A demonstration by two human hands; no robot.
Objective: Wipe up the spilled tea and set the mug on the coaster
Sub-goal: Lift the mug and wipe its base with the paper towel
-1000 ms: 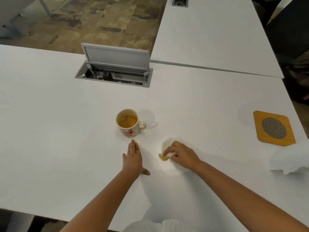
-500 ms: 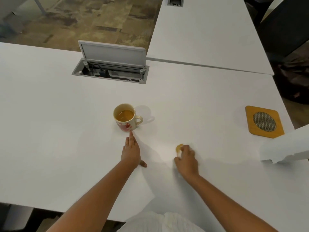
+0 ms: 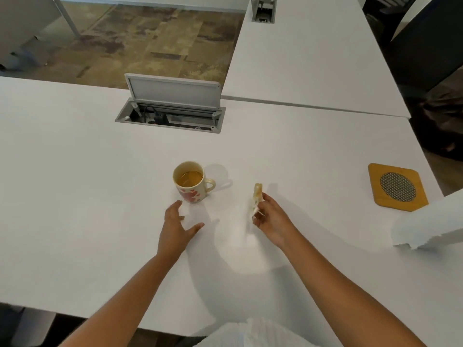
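A cream mug point(image 3: 191, 182) with red hearts stands upright on the white table point(image 3: 75, 196), tea inside, handle to the right. My left hand point(image 3: 176, 227) hovers just in front of it, fingers spread, holding nothing. To the right, my right hand point(image 3: 269, 216) pinches a tea-stained wad of tissue point(image 3: 256, 195), raised off the table. The orange coaster point(image 3: 397, 187) with a dark mesh centre lies far right near the table edge.
An open cable box point(image 3: 170, 113) with a raised grey lid sits in the table behind the mug. A white paper towel roll point(image 3: 431, 224) lies at the right edge, in front of the coaster. A second white table point(image 3: 313, 58) adjoins at the back right.
My right hand has lifted the stained tissue off the table, up and to the right. My left hand has risen from lying flat and opened its fingers near the mug.
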